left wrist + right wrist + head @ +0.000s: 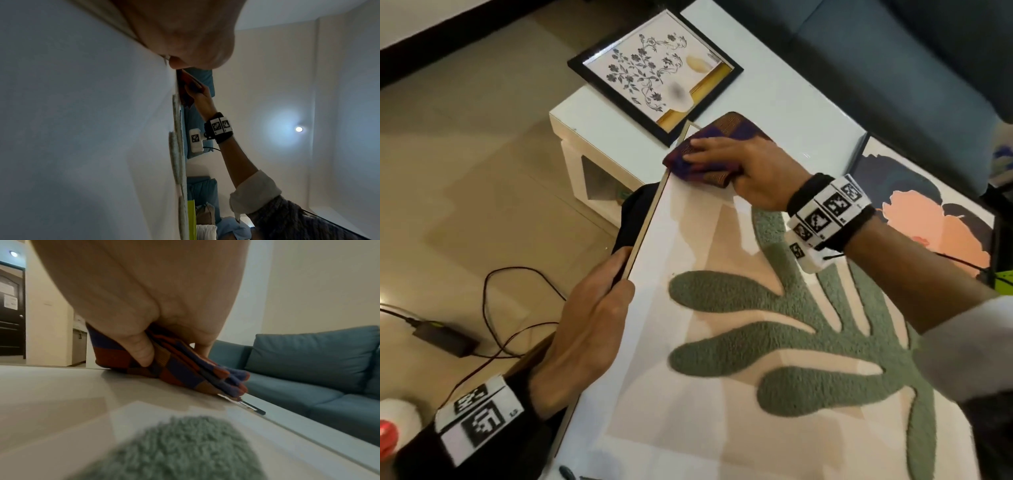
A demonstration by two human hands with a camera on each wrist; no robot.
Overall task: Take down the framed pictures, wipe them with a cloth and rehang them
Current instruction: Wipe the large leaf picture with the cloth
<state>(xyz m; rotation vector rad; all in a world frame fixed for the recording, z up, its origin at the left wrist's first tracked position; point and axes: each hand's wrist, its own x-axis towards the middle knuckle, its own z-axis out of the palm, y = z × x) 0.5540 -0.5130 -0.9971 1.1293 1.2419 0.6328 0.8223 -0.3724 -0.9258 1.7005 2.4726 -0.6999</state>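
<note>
A large picture with a green fuzzy leaf shape [774, 342] [180, 449] lies tilted across my lap and the white table. My left hand [599, 308] [185, 40] grips its left edge, thumb on the face and fingers under the frame. My right hand [739, 161] [154, 313] presses a folded purple and orange checked cloth [709, 154] [185, 369] [191, 84] onto the picture's far left corner, thumb tucked into the folds. A black-framed flower picture [654, 75] lies on the table beyond. A third picture with a pink and dark blue shape [928, 212] lies at the right.
The white low table [791, 92] stands ahead, with a blue sofa [893, 51] [308, 361] behind it. On the tiled floor at the left lie a black power adapter [445, 337] and looping cables [517, 308]. A dark door [10, 313] shows far off.
</note>
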